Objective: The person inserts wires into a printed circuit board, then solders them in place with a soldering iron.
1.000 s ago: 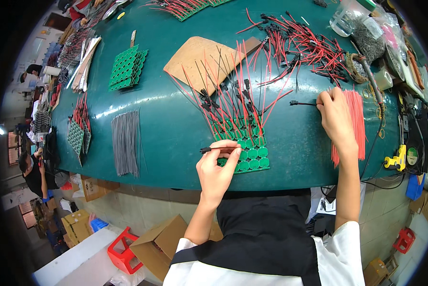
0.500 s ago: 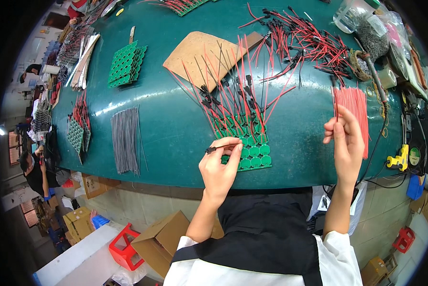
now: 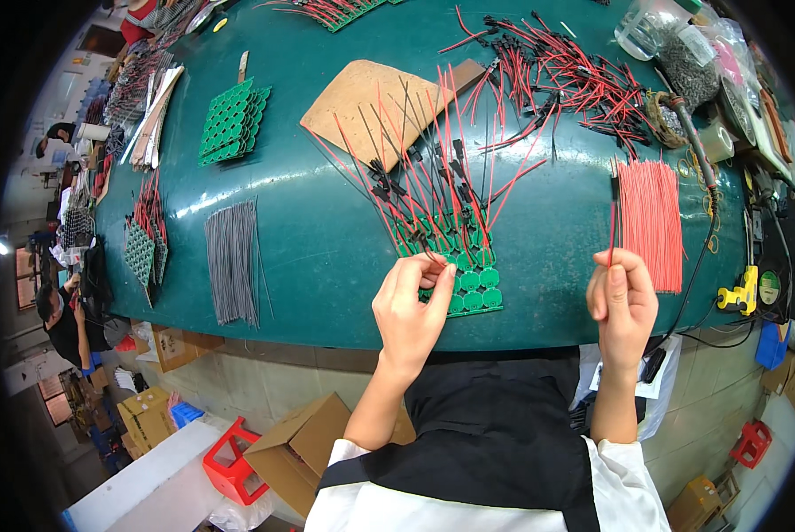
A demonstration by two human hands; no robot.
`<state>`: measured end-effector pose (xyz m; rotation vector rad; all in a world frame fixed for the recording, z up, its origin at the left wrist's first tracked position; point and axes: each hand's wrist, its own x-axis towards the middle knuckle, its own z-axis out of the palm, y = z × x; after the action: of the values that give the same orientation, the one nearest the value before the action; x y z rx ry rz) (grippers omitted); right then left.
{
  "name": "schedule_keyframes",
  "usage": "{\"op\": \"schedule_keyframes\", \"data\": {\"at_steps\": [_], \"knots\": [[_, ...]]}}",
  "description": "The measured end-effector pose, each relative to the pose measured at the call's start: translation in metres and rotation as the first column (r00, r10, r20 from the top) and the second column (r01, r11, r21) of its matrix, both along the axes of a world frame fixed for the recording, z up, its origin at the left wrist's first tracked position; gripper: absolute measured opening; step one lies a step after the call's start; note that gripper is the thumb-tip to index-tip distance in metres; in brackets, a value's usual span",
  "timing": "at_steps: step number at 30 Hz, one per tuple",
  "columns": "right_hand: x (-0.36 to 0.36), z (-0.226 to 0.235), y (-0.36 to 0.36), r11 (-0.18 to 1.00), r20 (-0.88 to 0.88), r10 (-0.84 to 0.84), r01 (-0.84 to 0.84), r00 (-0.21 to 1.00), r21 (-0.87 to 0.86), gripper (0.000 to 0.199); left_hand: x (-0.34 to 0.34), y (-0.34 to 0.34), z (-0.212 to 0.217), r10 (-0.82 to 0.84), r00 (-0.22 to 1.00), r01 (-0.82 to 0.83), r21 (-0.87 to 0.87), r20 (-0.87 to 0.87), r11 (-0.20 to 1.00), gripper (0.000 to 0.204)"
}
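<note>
My left hand point(image 3: 411, 301) is closed in a pinch over the green circuit board panel point(image 3: 473, 300) at the table's near edge. Between its fingertips is a thin connector wire with a red strand; its black plug seems to lie just above my fingers, among other wires. Red and black wires with black plugs point(image 3: 459, 164) rise from the panel's far rows of round boards. To the right, my right hand point(image 3: 626, 306) pinches a red-and-black connector lead point(image 3: 613, 222), held upright with its black plug on top. It is beside a bundle of red wires point(image 3: 650, 230).
A brown board point(image 3: 362, 97) lies behind the panel, with a heap of connector leads point(image 3: 575, 80) further right. Grey wires point(image 3: 232, 262) and stacked green panels point(image 3: 232, 124) are on the left. A soldering iron point(image 3: 692, 142) and a yellow tool point(image 3: 739, 294) are at the right.
My right hand has come down toward me, drawing the lead lower beside the red wires. In my left hand, the plug that pointed left has swung up above the fingers.
</note>
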<state>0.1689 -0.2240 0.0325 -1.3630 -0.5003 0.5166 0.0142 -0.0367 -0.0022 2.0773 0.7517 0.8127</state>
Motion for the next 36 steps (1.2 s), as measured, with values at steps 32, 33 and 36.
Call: {"op": "schedule_keyframes", "data": {"at_steps": [32,33,36], "knots": [[0.073,-0.029,0.085,0.737,0.749,0.373,0.316,0.547,-0.597,0.013,-0.023,0.015,0.003,-0.011,0.998,0.031,-0.324,0.064,0.946,0.015],[0.069,-0.028,0.081,0.739,0.748,0.376,0.310,0.547,-0.598,0.013,-0.023,0.015,0.003,-0.006,0.998,0.025,-0.323,0.060,0.946,0.015],[0.057,-0.021,0.060,0.639,0.740,0.438,0.402,0.510,-0.656,0.013,-0.023,0.016,0.000,-0.014,0.999,0.024,-0.252,0.043,0.967,0.014]]}}
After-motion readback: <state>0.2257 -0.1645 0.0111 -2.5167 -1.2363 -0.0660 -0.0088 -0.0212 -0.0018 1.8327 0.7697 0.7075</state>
